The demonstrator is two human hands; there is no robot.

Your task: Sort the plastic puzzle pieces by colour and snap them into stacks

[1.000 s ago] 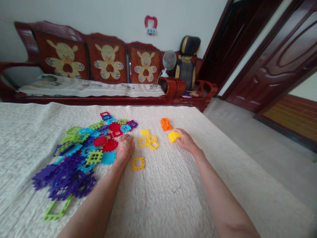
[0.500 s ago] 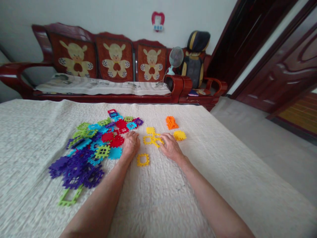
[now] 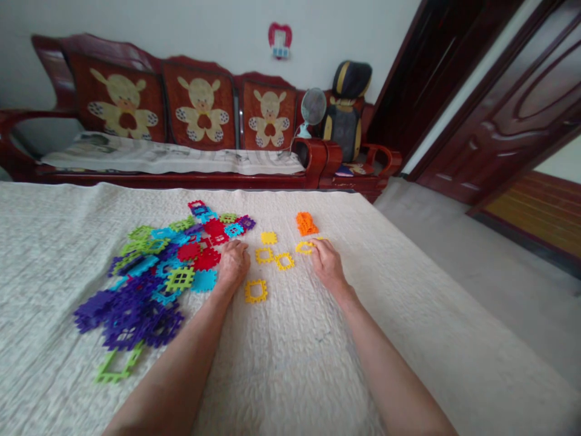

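Observation:
My right hand (image 3: 327,263) pinches a yellow square frame piece (image 3: 304,247) at its right edge, over the spot where the yellow stack lies, mostly hidden by the fingers. My left hand (image 3: 233,265) rests with fingers curled beside the red pieces (image 3: 207,259); whether anything is inside it is hidden. Between the hands lie a solid yellow piece (image 3: 269,238), two yellow frames touching or nearly so, the left frame (image 3: 264,255) and the right frame (image 3: 284,261), and nearer me another yellow frame (image 3: 256,291). An orange stack (image 3: 307,223) stands beyond my right hand.
A mixed heap of purple pieces (image 3: 129,315), light blue pieces (image 3: 204,280) and green pieces (image 3: 180,279) spreads to the left on the pale quilted cover (image 3: 290,375). Behind its far edge are a wooden sofa (image 3: 313,163) and a small fan (image 3: 313,108).
My right hand has moved right and away from the two yellow frames, carrying one yellow frame to the yellow stack. My left hand stays beside the red pieces. The view has shifted slightly.

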